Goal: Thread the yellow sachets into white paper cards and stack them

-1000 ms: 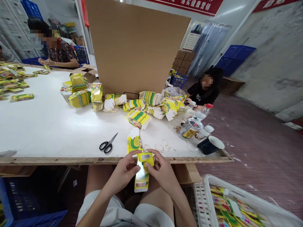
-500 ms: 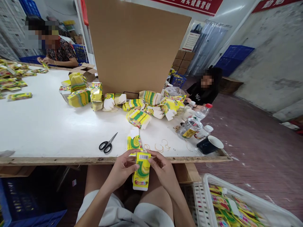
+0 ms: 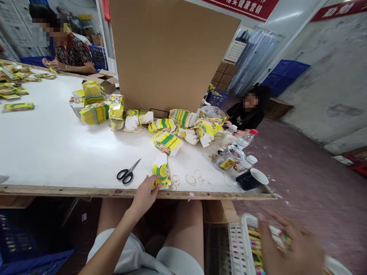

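At the table's front edge, my left hand (image 3: pixel 146 191) rests its spread fingers on a flat yellow-and-green carton (image 3: pixel 162 172) with a white flap. Its fingertips touch the carton's left side and lower part; no firm grip shows. My right hand (image 3: pixel 292 244), smeared by motion, is over the white plastic basket (image 3: pixel 244 236) at the lower right. Its fingers look spread apart. Packed colourful cartons (image 3: pixel 255 244) lie in that basket, partly hidden by the hand. Black-handled scissors (image 3: pixel 128 172) lie left of the flat carton, and thin rubber bands (image 3: pixel 190 180) lie to its right.
Bundles of folded cartons (image 3: pixel 168 143) stand along a big cardboard sheet (image 3: pixel 172 57). A dark mug (image 3: pixel 250 179), a clear jar (image 3: pixel 229 157) and bottles stand at the table's right. Two people sit beyond the table. A blue crate (image 3: pixel 34 256) is at lower left.
The carton held between both hands has left the lap area. My right hand has moved right to the basket; my left hand has moved up onto the flat carton on the table.
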### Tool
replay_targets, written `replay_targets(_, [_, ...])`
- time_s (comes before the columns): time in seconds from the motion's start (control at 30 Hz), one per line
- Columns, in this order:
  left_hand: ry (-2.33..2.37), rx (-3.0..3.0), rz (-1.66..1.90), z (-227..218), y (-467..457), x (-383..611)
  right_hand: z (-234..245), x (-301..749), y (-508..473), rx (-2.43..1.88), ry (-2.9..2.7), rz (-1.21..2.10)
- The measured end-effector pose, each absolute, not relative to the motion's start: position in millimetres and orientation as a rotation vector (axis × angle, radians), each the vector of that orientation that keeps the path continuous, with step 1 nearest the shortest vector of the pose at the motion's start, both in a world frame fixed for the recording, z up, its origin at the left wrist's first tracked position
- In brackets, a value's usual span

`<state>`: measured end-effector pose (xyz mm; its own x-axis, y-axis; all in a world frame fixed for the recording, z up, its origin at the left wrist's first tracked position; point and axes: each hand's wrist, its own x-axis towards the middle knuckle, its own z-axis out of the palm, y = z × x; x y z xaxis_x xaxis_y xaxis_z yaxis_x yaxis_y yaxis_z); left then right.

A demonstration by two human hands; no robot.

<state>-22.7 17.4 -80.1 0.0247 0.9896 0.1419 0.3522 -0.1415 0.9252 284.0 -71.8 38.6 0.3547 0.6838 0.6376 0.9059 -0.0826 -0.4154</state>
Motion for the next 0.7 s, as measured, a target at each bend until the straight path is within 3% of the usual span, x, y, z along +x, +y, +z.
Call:
replay_targets(0.17, [1.402, 1.605, 1.11, -96, 21, -25, -28, 205, -2, -1.699, -1.481, 0.287])
replay_targets(0.33, [1.384, 1.56, 1.144, -95, 20, -26, -74, 138, 55, -1.711, -1.484, 0.543])
replay_targets(0.7, [1.084, 1.034, 1.349, -81, 14, -29, -67, 145, 33, -1.361, -1.109, 1.066])
